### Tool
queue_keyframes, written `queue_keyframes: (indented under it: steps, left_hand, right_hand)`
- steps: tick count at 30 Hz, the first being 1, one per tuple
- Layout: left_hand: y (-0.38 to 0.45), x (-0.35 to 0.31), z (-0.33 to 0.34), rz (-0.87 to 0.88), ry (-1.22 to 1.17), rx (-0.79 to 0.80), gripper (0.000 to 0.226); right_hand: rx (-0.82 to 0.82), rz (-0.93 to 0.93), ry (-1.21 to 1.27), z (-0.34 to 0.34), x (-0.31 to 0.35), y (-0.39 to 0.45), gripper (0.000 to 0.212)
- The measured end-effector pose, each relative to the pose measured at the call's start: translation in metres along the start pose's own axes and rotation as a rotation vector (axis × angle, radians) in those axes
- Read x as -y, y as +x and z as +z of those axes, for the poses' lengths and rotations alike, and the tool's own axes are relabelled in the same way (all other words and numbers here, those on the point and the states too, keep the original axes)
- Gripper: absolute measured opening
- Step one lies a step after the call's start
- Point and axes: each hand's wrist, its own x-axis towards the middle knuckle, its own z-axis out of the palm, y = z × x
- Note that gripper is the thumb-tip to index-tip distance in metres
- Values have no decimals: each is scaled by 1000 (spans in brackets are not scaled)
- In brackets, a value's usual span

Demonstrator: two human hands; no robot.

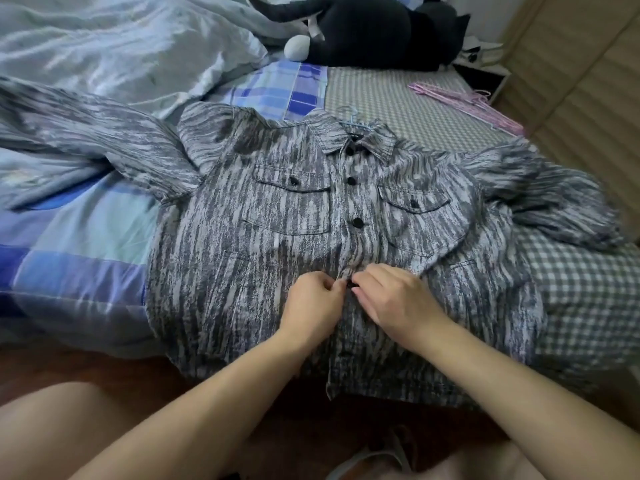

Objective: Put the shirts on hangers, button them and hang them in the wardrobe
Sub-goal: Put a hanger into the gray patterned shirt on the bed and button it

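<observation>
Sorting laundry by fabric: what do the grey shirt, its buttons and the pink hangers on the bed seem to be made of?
Grey shirt: seemingly a woven, matte, denim-like cotton; stitched pocket seams and crisp creases show.
Buttons: dark, smooth, probably plastic.
Pink hangers: thin rods, likely coated wire or plastic; too small to tell.

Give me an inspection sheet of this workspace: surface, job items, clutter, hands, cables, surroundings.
Surface: bed with grey checked sheet; blue patchwork cover on its left part.
Job's things: grey streaked shirt lies flat, front up; three placket buttons down from the collar are closed. Hanger hook pokes out at the collar. Pink hangers lie at the far right.
Clutter: dark plush toy, crumpled duvet.
Hands: left hand and right hand pinch the placket around the fourth button.
Cables: nothing seen.
Surroundings: wooden panels on the right, dark floor below.
</observation>
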Motion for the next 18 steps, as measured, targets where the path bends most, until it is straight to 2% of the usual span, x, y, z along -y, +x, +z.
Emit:
queue_keyframes:
  steps: [4, 7, 10, 12, 18]
  left_hand:
    - [-8, -9, -22, 176, 334, 4, 35]
    - [-10, -25, -56, 289, 186, -19, 28]
    - [-8, -44, -93, 305, -45, -149, 23]
    - [6, -54, -109, 307, -69, -171, 23]
    - [89, -82, -115, 380, 364, -143, 18]
  right_hand:
    - [39, 116, 180, -17, -9, -8, 19]
    - [-58, 234, 156, -40, -31, -5, 17]
    - [-177, 399, 122, -70, -61, 21, 14]
    - [-192, 491, 101, -89, -82, 52, 17]
    - [15, 673, 17, -86, -159, 154, 26]
